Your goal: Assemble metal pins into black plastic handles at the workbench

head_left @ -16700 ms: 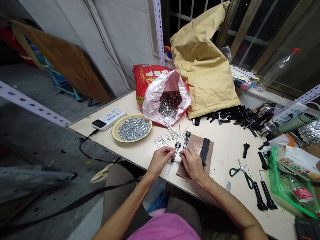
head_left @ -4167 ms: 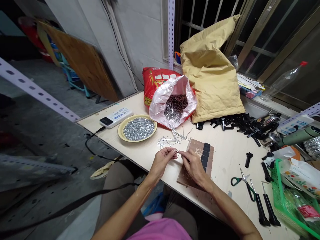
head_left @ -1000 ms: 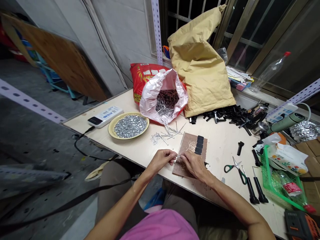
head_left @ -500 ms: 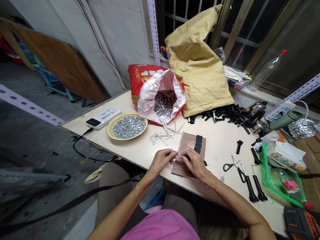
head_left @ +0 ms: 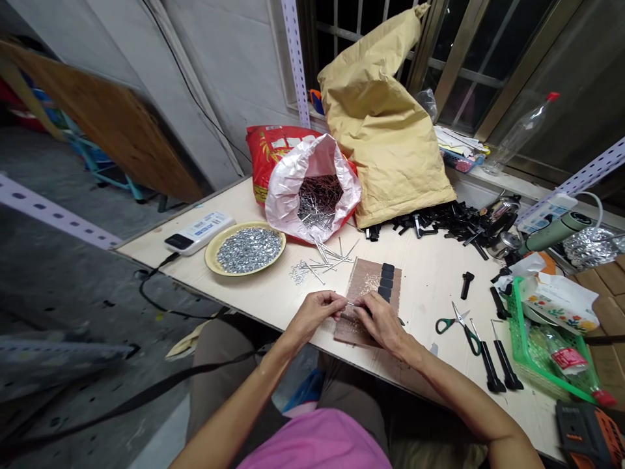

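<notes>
**Left hand** (head_left: 315,318): fingers curled almost shut, thumb and forefinger pinching a thin metal pin (head_left: 350,304) near one end.

**Right hand** (head_left: 383,327): fingers bunched close at the pin's other end. Whether they grip the pin or something else cannot be told, since they hide the contact.

**Position:** the pin sits between the hands, over the near part of a brown board (head_left: 354,277). A row of black pieces (head_left: 387,281) lines the board's far side, and pale grains (head_left: 372,283) lie scattered beside them.

**Farther out:** loose nails (head_left: 327,260) and small washers (head_left: 299,273) lie on the bare wooden table (head_left: 430,293), just beyond the board. Nearby stand a yellow plate (head_left: 211,259) heaped with more washers and a white plastic bag (head_left: 288,195) full of nails. To the right lie green-handled scissors (head_left: 459,332).

**Risks:** a pin this thin could slip from a loosening pinch and roll among the grains or off the table's near edge. Its point could prick a finger if the grip shifts. A careless reach could scatter the loose nails or tip the heaped plate, spreading small parts that are hard to gather.
</notes>
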Demonstrator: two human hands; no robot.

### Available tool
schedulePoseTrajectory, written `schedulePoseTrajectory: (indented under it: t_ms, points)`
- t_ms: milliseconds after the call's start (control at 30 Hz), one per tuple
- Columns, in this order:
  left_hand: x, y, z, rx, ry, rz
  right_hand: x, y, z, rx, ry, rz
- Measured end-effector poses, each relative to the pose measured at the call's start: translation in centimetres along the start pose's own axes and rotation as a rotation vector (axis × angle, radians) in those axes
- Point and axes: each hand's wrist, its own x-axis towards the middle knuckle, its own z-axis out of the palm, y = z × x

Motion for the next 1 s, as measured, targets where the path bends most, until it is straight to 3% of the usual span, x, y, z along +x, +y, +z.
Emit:
schedulePoseTrajectory:
  t_ms: [167,333,833,1000]
  points:
    - [0.2,-0.17,0.12,-0.037,0.032,0.003,-0.03,0.15,-0.08,-0.032,-0.041,0.053]
    - [0.26,-0.07,0.17,-0.063,0.053,-0.007,0.06,0.28,0.11,0.001,0.025,0.043]
    - [0.24,-0.02,0.42,-0.04,0.042,-0.014,-0.11,0.49,0.14,-0.041,-0.007,0.063]
    - [0.19,0.1,0.47,-0.022,0.034,-0.027,0.22,0.33,-0.13,0.087,-0.03,0.141]
